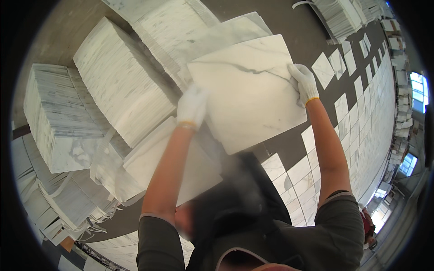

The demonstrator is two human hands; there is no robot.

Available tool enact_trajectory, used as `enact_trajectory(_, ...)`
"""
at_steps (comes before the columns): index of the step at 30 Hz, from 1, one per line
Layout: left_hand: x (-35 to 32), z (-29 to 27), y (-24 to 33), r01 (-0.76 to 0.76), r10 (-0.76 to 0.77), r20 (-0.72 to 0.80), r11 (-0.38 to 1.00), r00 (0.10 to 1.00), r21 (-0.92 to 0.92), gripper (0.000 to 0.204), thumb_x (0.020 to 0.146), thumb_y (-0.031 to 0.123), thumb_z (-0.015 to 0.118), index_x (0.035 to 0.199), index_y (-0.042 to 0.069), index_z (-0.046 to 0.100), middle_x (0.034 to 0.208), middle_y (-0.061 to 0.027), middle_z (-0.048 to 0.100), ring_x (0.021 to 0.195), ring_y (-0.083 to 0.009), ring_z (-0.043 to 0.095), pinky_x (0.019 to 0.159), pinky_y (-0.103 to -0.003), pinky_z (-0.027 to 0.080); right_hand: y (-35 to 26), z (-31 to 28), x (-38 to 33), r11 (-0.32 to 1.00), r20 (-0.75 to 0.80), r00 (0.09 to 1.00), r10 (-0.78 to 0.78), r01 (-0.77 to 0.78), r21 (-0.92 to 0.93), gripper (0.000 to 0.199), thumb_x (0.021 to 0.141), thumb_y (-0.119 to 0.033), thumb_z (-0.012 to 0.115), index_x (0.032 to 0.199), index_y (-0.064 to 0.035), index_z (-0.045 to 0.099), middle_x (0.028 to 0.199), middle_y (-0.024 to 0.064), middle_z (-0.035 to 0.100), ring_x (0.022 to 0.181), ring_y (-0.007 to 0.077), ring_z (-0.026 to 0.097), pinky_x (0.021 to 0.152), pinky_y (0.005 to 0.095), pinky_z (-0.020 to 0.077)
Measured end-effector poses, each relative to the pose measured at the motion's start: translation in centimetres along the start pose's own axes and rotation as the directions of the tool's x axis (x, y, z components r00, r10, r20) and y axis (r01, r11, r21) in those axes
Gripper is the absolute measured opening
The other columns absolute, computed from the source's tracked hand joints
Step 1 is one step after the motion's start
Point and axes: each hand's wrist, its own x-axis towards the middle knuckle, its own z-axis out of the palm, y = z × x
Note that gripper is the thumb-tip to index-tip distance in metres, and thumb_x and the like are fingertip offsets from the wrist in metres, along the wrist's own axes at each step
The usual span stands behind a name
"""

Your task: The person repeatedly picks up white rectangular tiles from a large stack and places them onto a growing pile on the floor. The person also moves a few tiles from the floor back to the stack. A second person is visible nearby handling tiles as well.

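Between my two gloved hands is a square white marble tile (253, 86) with a dark grey vein across its upper part. My right hand (304, 82), in a white glove with a yellow cuff, grips the tile's right edge, thumb on the face. At the opposite edge my left hand (192, 105) is closed on the tile; it looks slightly blurred and its fingertips are hidden. Right behind the held tile, another greyish marble tile (226, 34) shows past its upper edge. Below my left forearm lie more pale tiles (153, 158).
Tall stacks of marble tiles (122, 81) stand on the left, with loose strapping (63, 185) near the lower left. Tiles (361, 117) lie in rows over the dark floor (289, 144) at right. Another person (368, 226) is at the far right edge.
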Motion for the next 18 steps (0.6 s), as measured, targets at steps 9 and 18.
enact_trajectory(9, -2.0, -0.7, 1.1, 0.238, -0.239, -0.003, 0.967, 0.971, -0.087, 0.043, 0.098, 0.02, 0.058, 0.137, 0.003, 0.054, 0.115, -0.0075, 0.064, 0.101, -0.0182, 0.065, 0.078, -0.039, 0.06, -0.6, 1.0, 1.2, 0.984, 0.024, 1.0, 0.02, -0.015, -0.179, 0.036, 0.091, -0.034, 0.075, 0.11, -0.004, 0.069, 0.086, -0.0007, 0.062, 0.074, 0.0074, 0.054, 0.068, 0.0241, 0.046)
enact_trajectory(18, -2.6, -2.2, -0.1, 0.098, -0.099, 0.022, 0.994, 0.995, 0.038, 0.051, 0.098, 0.027, 0.061, 0.143, 0.003, 0.056, 0.111, -0.0088, 0.07, 0.093, -0.0169, 0.064, 0.082, -0.031, 0.052, -7.2, -2.6, 0.4, 0.83, 0.069, 0.95, -0.303, 0.299, -0.471, 0.03, 0.098, -0.02, 0.064, 0.121, -0.0037, 0.074, 0.097, -0.0002, 0.07, 0.082, 0.0066, 0.062, 0.071, 0.0236, 0.0497)
